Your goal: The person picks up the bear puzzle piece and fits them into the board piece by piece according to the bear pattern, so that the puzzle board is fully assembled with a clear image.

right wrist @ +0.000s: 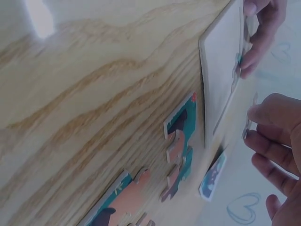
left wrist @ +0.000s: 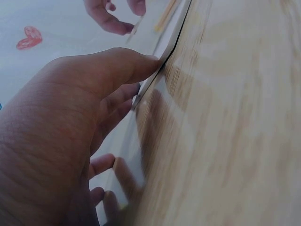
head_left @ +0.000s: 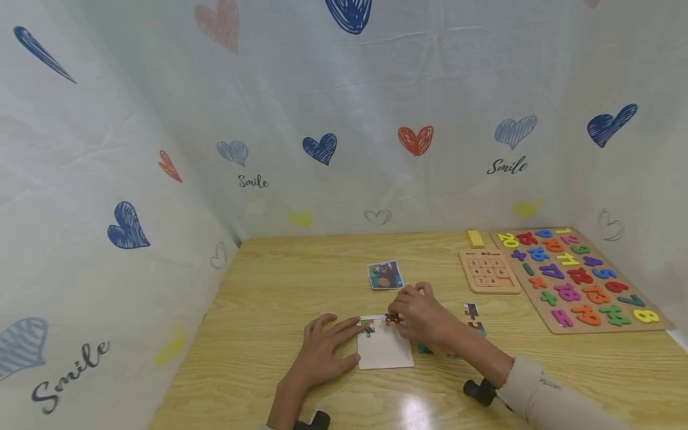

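Observation:
A white puzzle board (head_left: 385,353) lies on the table with a small coloured jigsaw piece (head_left: 368,327) in its upper left corner. My left hand (head_left: 325,350) rests at the board's left side; its index fingertip touches that corner, and the thumb (left wrist: 136,66) meets the board's edge. Between thumb and fingers, my right hand (head_left: 427,316) pinches a brown jigsaw piece (head_left: 393,319) over the board's top edge. Loose jigsaw pieces (right wrist: 184,120) with teal and orange printing lie right of the board, partly hidden by my right arm in the head view.
Beyond the board lies a square picture card (head_left: 384,275) showing a brown animal. At the right are a wooden sliding number puzzle (head_left: 489,286), a yellow block (head_left: 475,239) and a board of coloured numbers (head_left: 543,319). A printed curtain (head_left: 365,185) stands behind the table.

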`<state>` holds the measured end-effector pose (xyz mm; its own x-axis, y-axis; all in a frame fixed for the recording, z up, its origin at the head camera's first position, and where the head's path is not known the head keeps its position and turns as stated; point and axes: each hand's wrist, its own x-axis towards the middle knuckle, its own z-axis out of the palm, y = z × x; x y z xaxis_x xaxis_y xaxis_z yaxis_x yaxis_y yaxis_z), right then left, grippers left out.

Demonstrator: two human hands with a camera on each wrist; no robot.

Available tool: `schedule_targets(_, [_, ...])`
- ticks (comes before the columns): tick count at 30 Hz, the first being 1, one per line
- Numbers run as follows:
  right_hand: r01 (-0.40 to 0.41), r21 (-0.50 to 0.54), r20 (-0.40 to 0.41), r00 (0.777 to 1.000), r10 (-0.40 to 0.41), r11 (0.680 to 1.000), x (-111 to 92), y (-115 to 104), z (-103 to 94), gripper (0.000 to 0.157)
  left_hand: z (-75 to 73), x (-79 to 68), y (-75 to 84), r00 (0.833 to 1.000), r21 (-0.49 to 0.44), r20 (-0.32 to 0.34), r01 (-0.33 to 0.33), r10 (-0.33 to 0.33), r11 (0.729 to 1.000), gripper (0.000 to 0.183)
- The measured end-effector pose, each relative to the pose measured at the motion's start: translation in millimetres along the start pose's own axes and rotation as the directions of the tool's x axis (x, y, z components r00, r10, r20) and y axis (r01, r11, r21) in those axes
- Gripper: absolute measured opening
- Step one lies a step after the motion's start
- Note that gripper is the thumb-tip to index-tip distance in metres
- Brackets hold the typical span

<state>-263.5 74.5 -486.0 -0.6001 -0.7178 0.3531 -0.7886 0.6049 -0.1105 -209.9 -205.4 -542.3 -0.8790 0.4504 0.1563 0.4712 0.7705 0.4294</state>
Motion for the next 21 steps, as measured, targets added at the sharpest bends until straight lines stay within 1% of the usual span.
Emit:
schedule_targets(6, [0.000,-0.015,0.009,1.000,0.000,1.000,1,-3,5.2,0.020,0.7,0.6,1.4,1.000,-0.006,0.002,-0.009,0.009,1.000,0.054])
schedule_targets(10, [0.025,-0.015,0.007,1.000,-0.025,1.000,4,-3,9.8,0.023,-2.5,-0.1,3.6,1.000,-0.004,0.012,0.004,-0.004,1.000,0.054])
schedule_targets(14, [0.046,-0.031,0.003,0.999,-0.046,0.998,8,-6,13.0,0.021,-4.3,-1.2,3.9,1.000,-0.003,0.012,0.011,-0.011,1.000,0.054])
schedule_targets(21, [0.036,-0.044,0.031,0.999,-0.034,0.998,12,-9,18.6,0.019,-3.0,-0.8,3.1,1.000,0.009,0.004,0.003,-0.003,1.000,0.055])
